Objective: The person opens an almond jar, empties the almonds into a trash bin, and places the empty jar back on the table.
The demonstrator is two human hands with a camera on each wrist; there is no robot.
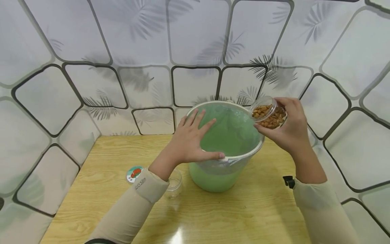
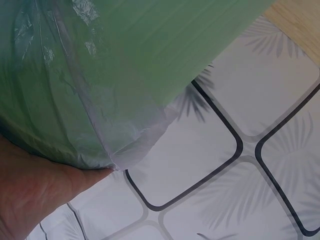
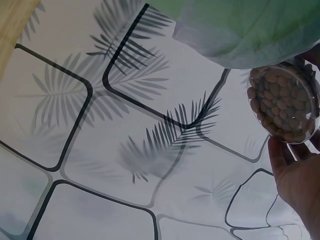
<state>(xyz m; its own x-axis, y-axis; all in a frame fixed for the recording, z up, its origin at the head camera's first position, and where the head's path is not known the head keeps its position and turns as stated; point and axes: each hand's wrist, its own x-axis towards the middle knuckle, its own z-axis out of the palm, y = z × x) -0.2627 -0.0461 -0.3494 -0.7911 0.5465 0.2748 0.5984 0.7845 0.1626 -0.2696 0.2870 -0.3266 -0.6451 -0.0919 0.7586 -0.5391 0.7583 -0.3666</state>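
A green bucket [image 1: 213,181] stands on the table, lined with a clear plastic bag [image 2: 105,120] folded over its rim. My left hand [image 1: 190,140] rests on the rim at the left, fingers spread and straight over the opening, thumb along the front edge. In my right hand [image 1: 294,127] I grip a clear jar [image 3: 282,105], tilted with its mouth toward the bucket, at the right part of the rim. Almonds [image 1: 274,120] fill much of this jar. Only part of the left hand shows in the left wrist view.
A second clear jar [image 1: 174,186] stands on the wooden table [image 1: 253,210], left of the bucket and partly behind my left forearm. Beside it lies a round disc [image 1: 134,174] with a red and green picture. Patterned sheeting [image 1: 146,84] encloses the back and sides.
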